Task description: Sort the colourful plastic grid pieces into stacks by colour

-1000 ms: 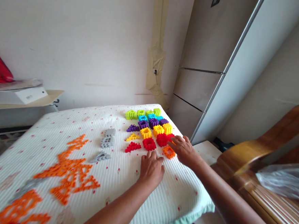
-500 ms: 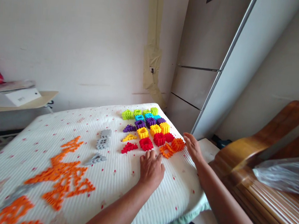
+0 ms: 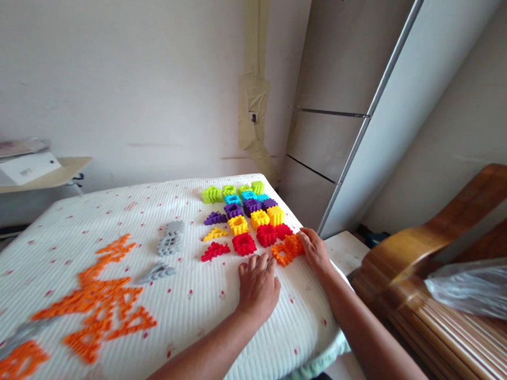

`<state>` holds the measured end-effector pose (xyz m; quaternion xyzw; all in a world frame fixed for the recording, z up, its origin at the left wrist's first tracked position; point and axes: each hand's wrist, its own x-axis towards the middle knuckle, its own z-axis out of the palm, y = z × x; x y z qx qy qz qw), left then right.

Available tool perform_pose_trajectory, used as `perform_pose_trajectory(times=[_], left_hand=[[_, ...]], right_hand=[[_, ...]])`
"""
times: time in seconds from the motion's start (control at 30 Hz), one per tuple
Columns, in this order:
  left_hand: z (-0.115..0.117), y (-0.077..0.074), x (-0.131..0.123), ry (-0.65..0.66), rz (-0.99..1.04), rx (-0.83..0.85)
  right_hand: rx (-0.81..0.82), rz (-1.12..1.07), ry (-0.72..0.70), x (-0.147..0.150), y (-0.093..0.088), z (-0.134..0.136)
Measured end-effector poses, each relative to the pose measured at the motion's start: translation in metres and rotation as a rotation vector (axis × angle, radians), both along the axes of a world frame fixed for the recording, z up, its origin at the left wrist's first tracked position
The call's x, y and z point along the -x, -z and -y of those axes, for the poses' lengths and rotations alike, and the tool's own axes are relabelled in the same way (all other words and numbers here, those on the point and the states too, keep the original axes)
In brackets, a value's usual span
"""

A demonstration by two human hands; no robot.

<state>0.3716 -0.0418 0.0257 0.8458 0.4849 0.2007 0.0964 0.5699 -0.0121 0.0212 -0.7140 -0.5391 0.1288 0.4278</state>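
My left hand [image 3: 259, 284] rests palm down on the white quilted cover, fingers slightly bent and apart, holding nothing. Its fingertips lie just in front of the red block [image 3: 244, 244] and left of the orange interlocking blocks [image 3: 287, 250]. On the far side of those orange blocks, my right hand [image 3: 316, 251] stands on edge with fingers stretched out and touching them. Behind are rows of yellow blocks [image 3: 239, 224], purple blocks [image 3: 233, 210], blue blocks [image 3: 232, 199] and lime green blocks [image 3: 212, 194].
Grey pieces [image 3: 170, 244] lie left of the rows. Flat orange lattice pieces [image 3: 98, 295] spread over the left of the covered table [image 3: 200, 325]. A fridge [image 3: 327, 131] stands behind right, and a wooden bench [image 3: 453, 308] is at the right.
My right hand has moved left against the orange blocks, which now sit closer together. My left hand stays almost in place. The whole view has shifted slightly.
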Motion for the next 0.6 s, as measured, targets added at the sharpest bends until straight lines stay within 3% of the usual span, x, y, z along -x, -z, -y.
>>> perform_pose_trajectory(times=[0.27, 0.6], left_hand=[[-0.002, 0.006, -0.006, 0.034, 0.081, 0.042], [-0.009, -0.010, -0.015, -0.062, 0.311, 0.291]], right_hand=[[-0.022, 0.033, -0.016, 0.000, 0.007, -0.001], [-0.029, 0.051, -0.014, 0.003, 0.004, 0.001]])
